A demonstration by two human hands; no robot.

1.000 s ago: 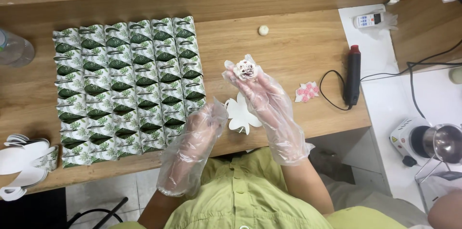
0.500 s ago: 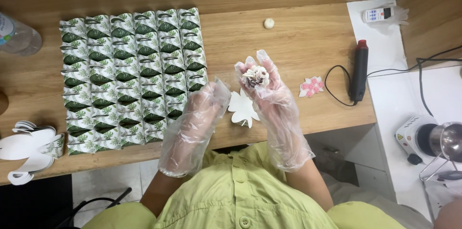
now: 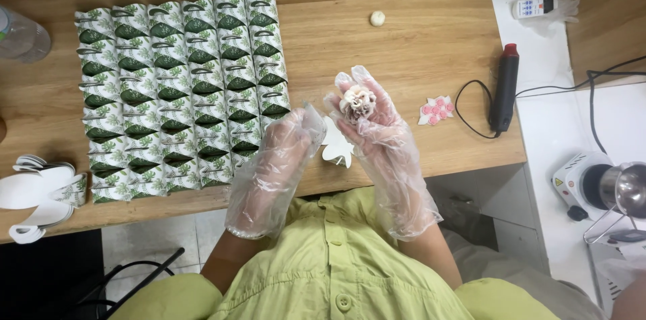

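Note:
Both my hands wear loose clear plastic gloves. My right hand (image 3: 380,141) holds a small cream and brown flower-shaped piece (image 3: 357,102) up on its fingertips. My left hand (image 3: 277,162) hovers just left of it with fingers curled and nothing seen in it. Between and below the hands a flat white unfolded paper box blank (image 3: 336,143) lies on the wooden table (image 3: 417,57). To the left stands a tight block of several small green leaf-patterned folded boxes (image 3: 178,91).
A black and red heat tool (image 3: 505,88) with a cord lies at the table's right edge, beside a small white and pink flower piece (image 3: 435,110). A small cream ball (image 3: 377,18) sits at the back. Flat box blanks (image 3: 40,195) are stacked at the left, a bottle (image 3: 20,37) behind them. A small hot plate with a metal pot (image 3: 605,192) stands right.
My right hand has drawn the flower piece a little nearer to me, and my left hand has closed in beside it. The view has tipped slightly downward.

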